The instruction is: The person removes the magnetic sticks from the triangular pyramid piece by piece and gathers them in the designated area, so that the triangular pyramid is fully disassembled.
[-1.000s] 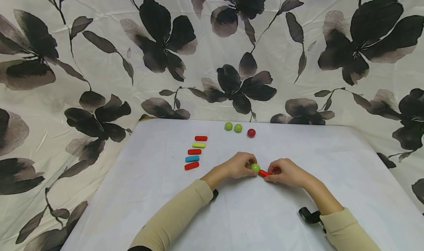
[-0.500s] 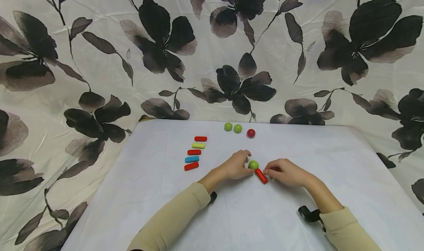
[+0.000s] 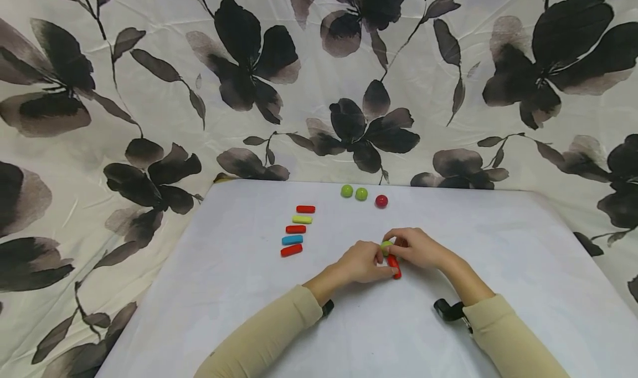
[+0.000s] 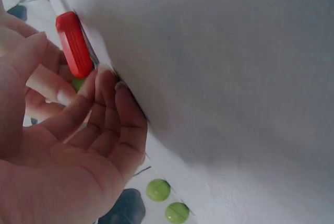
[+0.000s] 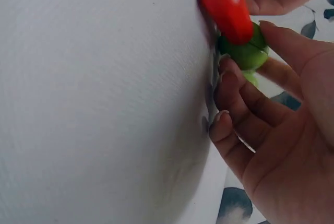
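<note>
A short ridged red rod [image 3: 394,267] lies end-on against a green ball [image 5: 253,51] on the white table. My right hand [image 3: 416,249] pinches the ball between thumb and fingers. Beside the rod is my left hand [image 3: 363,262], its thumb over the rod's near end in the head view. In the left wrist view the left fingertips [image 4: 104,72] are at the rod's ball end, and the thumb stands apart from it. Seen from above, the right fingers hide part of the ball.
To the left, several short rods in red, yellow-green and blue stand in a column, among them a blue rod [image 3: 292,239]. Near the back edge are two green balls [image 3: 361,194] and a red ball [image 3: 381,201]. A floral cloth [image 3: 299,62] hangs behind the table [image 3: 239,300].
My left hand has left the green ball and come down to the red rod. My right hand has gone from the rod up to the ball. The rod has turned slightly.
</note>
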Demonstrator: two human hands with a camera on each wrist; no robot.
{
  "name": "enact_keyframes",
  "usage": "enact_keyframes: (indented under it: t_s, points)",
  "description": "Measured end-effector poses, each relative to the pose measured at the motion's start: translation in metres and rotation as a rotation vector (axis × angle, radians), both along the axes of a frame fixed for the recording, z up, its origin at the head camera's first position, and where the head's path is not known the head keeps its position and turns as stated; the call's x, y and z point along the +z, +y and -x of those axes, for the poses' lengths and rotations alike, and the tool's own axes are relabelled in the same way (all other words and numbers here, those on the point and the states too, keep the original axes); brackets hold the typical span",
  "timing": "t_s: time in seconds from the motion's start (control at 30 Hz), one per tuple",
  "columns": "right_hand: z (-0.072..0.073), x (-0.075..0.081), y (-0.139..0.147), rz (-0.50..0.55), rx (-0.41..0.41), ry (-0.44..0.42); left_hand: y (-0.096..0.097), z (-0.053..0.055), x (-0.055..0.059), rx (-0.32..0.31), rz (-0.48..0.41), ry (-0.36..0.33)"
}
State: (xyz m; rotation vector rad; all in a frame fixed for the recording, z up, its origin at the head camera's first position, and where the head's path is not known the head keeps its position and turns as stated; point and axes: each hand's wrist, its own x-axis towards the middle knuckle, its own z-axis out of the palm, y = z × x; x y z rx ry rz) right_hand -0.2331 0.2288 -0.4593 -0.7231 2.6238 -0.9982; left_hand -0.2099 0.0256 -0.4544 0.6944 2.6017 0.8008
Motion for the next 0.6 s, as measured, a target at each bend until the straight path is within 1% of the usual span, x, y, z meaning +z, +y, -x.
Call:
enact_keyframes:
  t_s: [0.13, 0.23, 0.33, 0.43, 0.5, 0.6]
  points:
    - [-0.001, 0.000, 0.000, -0.013, -0.065, 0.023, 0.002, -0.002, 0.001, 0.054, 0.022, 0.001]
    - [-0.002, 0.000, 0.002, -0.016, -0.090, 0.013, 0.001, -0.002, 0.002, 0.076, 0.032, 0.007]
    - [-0.004, 0.001, 0.007, -0.005, -0.064, -0.015, -0.001, 0.000, 0.003, 0.068, 0.021, 0.004]
    - [-0.004, 0.001, 0.013, 0.011, 0.005, -0.030, -0.004, 0.001, 0.003, 0.048, 0.004, -0.009]
    - [-0.004, 0.002, 0.016, 0.018, 0.037, -0.047, -0.006, 0.003, 0.002, 0.028, -0.003, -0.008]
    - [-0.004, 0.002, 0.019, 0.024, 0.053, -0.066, -0.009, 0.005, 0.001, 0.000, 0.000, 0.000]
